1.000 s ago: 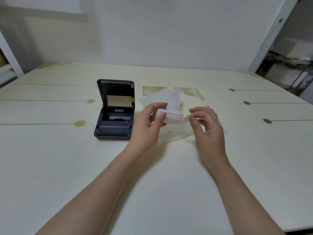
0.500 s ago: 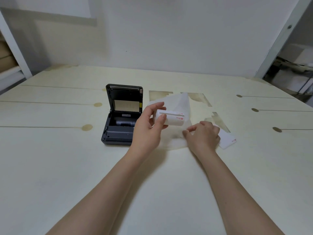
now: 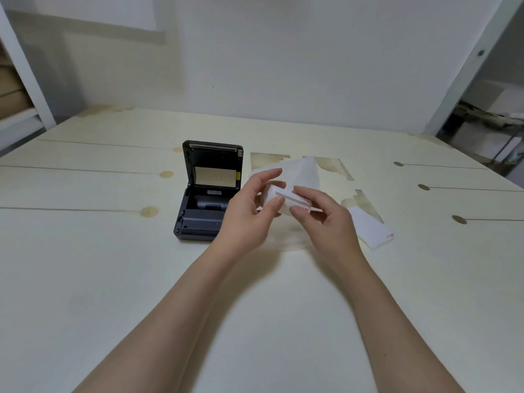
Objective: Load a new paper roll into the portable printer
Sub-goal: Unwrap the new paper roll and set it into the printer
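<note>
Evidently the left hand (image 3: 249,214) gripped the paper roll (image 3: 279,201) while the right hand (image 3: 323,217) pinched its loose end (apparently freeing the seal). The printer (image 3: 208,194) stood lid-up just left of the left hand. Advice: peel slowly, keeping the roll wound.

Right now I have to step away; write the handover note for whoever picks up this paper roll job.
Left hand: holds the paper roll above the table.
Right hand: fingertips pinch the roll's loose end.
Portable printer: left of the hands, lid up. A grey cylinder lies in the bay; I cannot tell what it is.
Done: roll unwrapped. The clear wrapper lies behind the hands, a torn paper strip to the right.
Left: seat the roll, feed the end out, close the lid.
</note>
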The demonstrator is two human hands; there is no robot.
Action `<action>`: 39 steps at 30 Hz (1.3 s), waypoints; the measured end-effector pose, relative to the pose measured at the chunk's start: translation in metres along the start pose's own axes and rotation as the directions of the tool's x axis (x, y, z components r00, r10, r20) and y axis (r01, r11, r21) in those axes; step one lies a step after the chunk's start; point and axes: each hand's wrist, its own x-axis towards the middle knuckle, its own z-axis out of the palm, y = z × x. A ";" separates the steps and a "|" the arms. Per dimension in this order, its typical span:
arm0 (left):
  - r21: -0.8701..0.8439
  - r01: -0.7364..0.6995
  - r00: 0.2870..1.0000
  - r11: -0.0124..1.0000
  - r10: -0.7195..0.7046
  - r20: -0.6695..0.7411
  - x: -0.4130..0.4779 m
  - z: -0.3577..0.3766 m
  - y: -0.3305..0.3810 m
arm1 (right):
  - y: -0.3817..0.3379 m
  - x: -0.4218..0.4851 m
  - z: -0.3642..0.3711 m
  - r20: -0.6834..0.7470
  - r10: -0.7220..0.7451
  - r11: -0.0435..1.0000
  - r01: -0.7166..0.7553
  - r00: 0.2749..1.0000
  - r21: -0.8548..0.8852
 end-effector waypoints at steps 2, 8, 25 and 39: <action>0.049 -0.026 1.000 0.998 0.025 0.016 -0.001 -0.008 0.002 | -0.005 0.001 0.001 0.002 0.003 0.999 -0.003 1.000 0.036; 0.298 -0.102 0.994 0.949 0.088 0.062 0.000 -0.053 0.005 | -0.013 0.002 0.038 -0.044 -0.039 0.998 0.040 0.998 0.042; 0.637 -0.014 0.992 0.771 0.091 -0.089 0.015 -0.142 -0.025 | -0.008 0.024 0.124 -0.040 -0.356 0.849 0.305 0.934 -0.431; 0.799 -0.023 0.993 0.601 -0.076 0.085 0.002 -0.146 -0.023 | 0.002 0.023 0.130 0.026 -0.397 0.754 0.342 0.918 -0.561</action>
